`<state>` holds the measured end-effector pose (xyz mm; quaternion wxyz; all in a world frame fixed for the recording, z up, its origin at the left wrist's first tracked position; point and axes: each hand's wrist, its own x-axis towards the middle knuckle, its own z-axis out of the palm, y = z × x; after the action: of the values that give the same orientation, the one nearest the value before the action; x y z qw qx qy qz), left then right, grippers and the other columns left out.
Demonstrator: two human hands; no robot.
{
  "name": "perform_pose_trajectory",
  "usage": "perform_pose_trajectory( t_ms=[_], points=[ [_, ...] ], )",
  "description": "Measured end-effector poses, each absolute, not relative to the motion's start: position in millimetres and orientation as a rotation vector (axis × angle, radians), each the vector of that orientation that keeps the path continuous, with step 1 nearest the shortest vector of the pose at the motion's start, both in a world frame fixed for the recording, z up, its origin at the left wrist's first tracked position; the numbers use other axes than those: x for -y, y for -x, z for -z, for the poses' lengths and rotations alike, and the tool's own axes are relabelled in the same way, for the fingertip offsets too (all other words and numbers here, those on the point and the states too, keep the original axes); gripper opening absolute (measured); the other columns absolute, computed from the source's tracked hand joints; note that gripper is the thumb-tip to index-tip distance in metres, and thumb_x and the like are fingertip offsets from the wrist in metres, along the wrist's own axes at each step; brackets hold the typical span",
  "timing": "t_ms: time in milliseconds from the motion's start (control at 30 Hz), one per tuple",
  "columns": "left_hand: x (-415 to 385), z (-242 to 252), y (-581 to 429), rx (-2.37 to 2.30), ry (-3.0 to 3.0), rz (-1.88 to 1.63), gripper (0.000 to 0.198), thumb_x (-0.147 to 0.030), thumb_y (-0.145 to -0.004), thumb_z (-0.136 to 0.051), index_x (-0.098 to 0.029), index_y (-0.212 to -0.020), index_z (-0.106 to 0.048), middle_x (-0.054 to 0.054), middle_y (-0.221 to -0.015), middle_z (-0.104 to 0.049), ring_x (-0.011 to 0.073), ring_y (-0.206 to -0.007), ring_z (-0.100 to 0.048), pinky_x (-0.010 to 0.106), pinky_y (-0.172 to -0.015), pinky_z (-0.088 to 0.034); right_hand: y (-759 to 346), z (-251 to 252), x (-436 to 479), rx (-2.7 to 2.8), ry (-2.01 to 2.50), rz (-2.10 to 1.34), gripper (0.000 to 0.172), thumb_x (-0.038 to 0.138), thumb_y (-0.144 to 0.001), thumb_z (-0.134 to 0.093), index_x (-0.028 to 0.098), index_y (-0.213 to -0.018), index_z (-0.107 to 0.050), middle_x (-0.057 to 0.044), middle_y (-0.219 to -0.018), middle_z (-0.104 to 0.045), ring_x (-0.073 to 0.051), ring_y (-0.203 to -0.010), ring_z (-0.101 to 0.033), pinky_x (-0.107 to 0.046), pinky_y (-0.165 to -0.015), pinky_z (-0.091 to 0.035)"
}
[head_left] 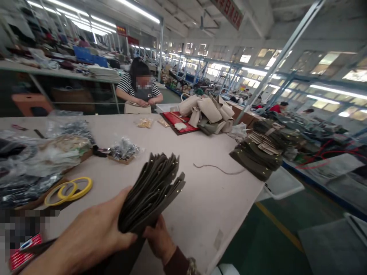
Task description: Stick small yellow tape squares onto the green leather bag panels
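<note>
A thick stack of dark olive-brown fabric pieces (149, 191) with small brass-coloured studs is held upright and tilted to the right over the near side of the table. My left hand (97, 225) is wrapped around its left side, thumb across the near face. Lower down, my right hand (160, 238) grips the stack from the right, its fingers partly hidden behind the pieces. The lower part of the stack runs out of view at the bottom edge.
Left on the table (206, 214) are yellow tape rolls (83, 189), bagged metal parts (123, 149) and plastic bags (57, 152). Beige pouches (209, 109) lie at the back, near a red board (183, 121). Another dark stack (258, 156) is at the right edge. A co-worker (140, 84) sits opposite.
</note>
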<state>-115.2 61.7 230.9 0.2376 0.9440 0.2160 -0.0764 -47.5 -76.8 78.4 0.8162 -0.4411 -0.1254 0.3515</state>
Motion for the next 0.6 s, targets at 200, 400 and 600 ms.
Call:
perform_pose_trajectory(
  t_ms=[200, 400, 600],
  points=[
    [-36.1, -170.5, 44.0, -0.377, -2.831, 0.37, 0.066, -0.028, -0.065, -0.059, -0.015, -0.129, -0.048, 0.015, -0.107, -0.067, 0.0337, -0.097, -0.066, 0.041, -0.081, -0.048, -1.8, -42.0, 130.5, 0.346, 1.734, -0.769, 0.041, 0.052, -0.068, -0.077, 0.019, -0.091, -0.074, -0.006, -0.095, -0.075, -0.033, -0.098, -0.066, -0.043, -0.089, -0.051],
    [-21.6, -143.8, 43.0, -0.409, -2.898, 0.304, 0.083, -0.018, -0.062, -0.056, -0.006, -0.142, -0.037, 0.02, -0.114, -0.06, 0.0357, -0.101, -0.06, 0.046, -0.084, -0.046, -10.0, -30.7, 139.0, 0.313, 1.885, -0.786, 0.016, 0.031, -0.066, -0.076, 0.016, -0.064, -0.073, -0.001, -0.063, -0.068, -0.024, -0.071, -0.064, -0.032, -0.068, -0.05],
    [-23.7, -141.1, 43.0, -0.411, -2.908, 0.281, 0.088, -0.022, -0.063, -0.058, -0.007, -0.146, -0.033, 0.02, -0.116, -0.06, 0.0347, -0.103, -0.059, 0.045, -0.087, -0.044, -17.3, -24.8, 149.4, 0.254, 1.823, -0.798, 0.021, 0.036, -0.058, -0.081, 0.017, -0.063, -0.073, -0.002, -0.063, -0.069, -0.019, -0.063, -0.062, -0.031, -0.064, -0.051]
  ],
)
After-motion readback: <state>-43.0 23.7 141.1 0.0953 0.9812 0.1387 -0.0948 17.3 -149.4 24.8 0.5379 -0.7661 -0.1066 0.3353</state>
